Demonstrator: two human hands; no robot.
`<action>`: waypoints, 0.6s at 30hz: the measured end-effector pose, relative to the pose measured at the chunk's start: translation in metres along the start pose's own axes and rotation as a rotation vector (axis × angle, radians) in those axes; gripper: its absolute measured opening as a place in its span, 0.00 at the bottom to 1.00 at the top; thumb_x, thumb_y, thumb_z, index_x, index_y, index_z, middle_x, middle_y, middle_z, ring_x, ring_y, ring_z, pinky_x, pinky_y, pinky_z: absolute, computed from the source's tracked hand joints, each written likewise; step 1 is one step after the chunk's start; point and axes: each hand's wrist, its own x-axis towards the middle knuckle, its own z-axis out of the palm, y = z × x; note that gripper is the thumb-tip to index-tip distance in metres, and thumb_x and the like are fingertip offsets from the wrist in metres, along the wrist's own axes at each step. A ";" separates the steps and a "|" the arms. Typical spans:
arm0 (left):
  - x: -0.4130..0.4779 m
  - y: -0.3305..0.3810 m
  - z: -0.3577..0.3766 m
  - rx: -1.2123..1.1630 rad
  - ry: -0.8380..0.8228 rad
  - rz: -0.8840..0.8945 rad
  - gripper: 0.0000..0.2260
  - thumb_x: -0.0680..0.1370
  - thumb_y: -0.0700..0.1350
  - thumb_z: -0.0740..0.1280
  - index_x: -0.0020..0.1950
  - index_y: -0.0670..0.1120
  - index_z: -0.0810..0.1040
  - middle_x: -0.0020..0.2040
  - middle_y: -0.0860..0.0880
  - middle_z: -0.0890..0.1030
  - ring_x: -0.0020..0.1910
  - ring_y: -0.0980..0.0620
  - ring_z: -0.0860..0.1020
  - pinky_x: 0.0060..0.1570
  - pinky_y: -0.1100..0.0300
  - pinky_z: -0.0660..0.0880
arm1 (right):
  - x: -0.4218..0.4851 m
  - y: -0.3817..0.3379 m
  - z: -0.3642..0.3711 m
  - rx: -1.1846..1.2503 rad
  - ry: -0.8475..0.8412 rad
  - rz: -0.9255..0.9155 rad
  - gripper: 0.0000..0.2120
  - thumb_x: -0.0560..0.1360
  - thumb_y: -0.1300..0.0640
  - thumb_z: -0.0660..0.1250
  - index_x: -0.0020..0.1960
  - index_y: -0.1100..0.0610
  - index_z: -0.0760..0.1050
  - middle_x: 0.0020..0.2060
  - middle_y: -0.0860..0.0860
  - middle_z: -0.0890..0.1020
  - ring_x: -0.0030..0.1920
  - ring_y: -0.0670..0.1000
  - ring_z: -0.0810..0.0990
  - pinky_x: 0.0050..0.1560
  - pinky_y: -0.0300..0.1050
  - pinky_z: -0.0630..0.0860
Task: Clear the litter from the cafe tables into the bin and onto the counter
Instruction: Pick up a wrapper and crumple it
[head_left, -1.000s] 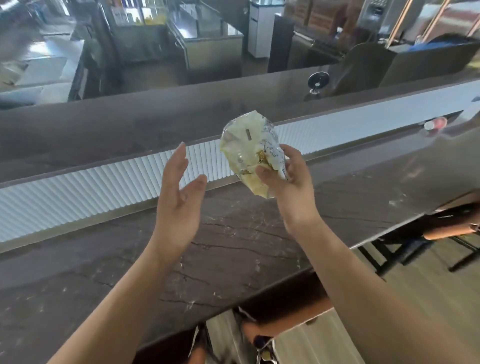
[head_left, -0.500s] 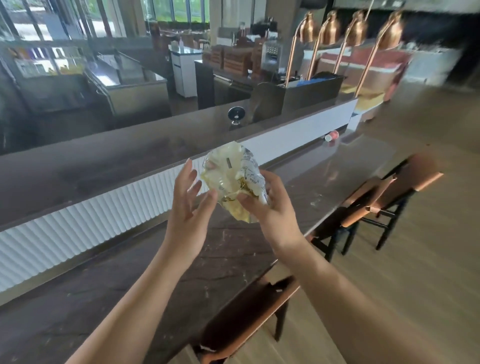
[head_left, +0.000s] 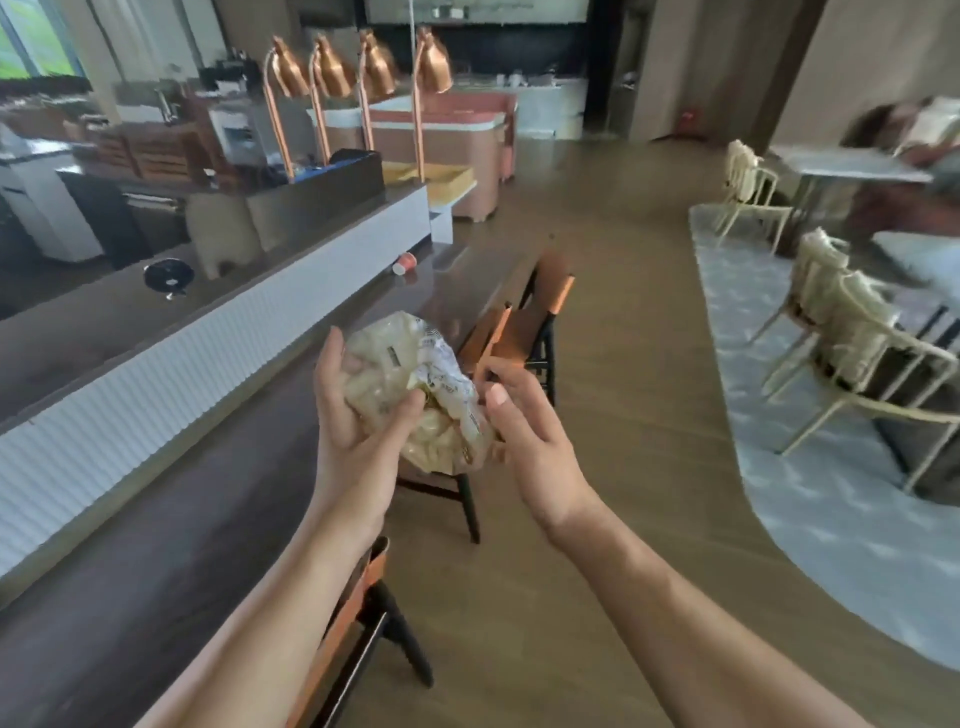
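Observation:
A crumpled pale yellow plastic wrapper (head_left: 415, 379) with printed text is held up in front of me, above the edge of the dark marble counter (head_left: 156, 519). My left hand (head_left: 353, 415) grips it from the left, thumb curled over its front and fingers behind. Just to the wrapper's right, my right hand (head_left: 524, 431) has relaxed fingers; I cannot tell whether it touches the wrapper. A red paper cup (head_left: 404, 263) lies on its side at the counter's far end.
Orange-and-black chairs (head_left: 524, 322) stand along the counter, one right below my arms (head_left: 363, 597). A small black fan (head_left: 169, 278) sits on the upper ledge, with copper heat lamps (head_left: 358, 73) beyond. Pale chairs (head_left: 841, 332) and tables stand on a light rug at right.
My view has swung right along the counter. The wrapper passed from my right hand into my left, and my right hand loosened its hold.

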 end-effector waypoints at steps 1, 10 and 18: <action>0.000 -0.006 0.027 -0.013 -0.032 0.002 0.40 0.73 0.54 0.78 0.78 0.74 0.59 0.80 0.55 0.69 0.75 0.54 0.75 0.72 0.41 0.75 | -0.004 -0.003 -0.030 0.030 0.084 -0.002 0.23 0.80 0.43 0.64 0.73 0.49 0.73 0.63 0.52 0.80 0.57 0.42 0.83 0.51 0.36 0.80; -0.020 -0.055 0.244 -0.141 -0.327 -0.021 0.38 0.75 0.49 0.77 0.72 0.79 0.62 0.79 0.58 0.71 0.75 0.58 0.73 0.71 0.51 0.75 | -0.071 -0.025 -0.267 -0.054 0.636 -0.070 0.23 0.76 0.37 0.64 0.68 0.43 0.78 0.61 0.48 0.83 0.64 0.48 0.82 0.67 0.55 0.79; -0.041 -0.090 0.383 -0.221 -0.579 -0.108 0.39 0.75 0.48 0.77 0.74 0.76 0.61 0.75 0.61 0.74 0.73 0.57 0.76 0.70 0.52 0.77 | -0.125 -0.024 -0.390 -0.080 0.908 -0.082 0.20 0.78 0.39 0.62 0.67 0.44 0.78 0.63 0.51 0.82 0.66 0.50 0.81 0.69 0.59 0.78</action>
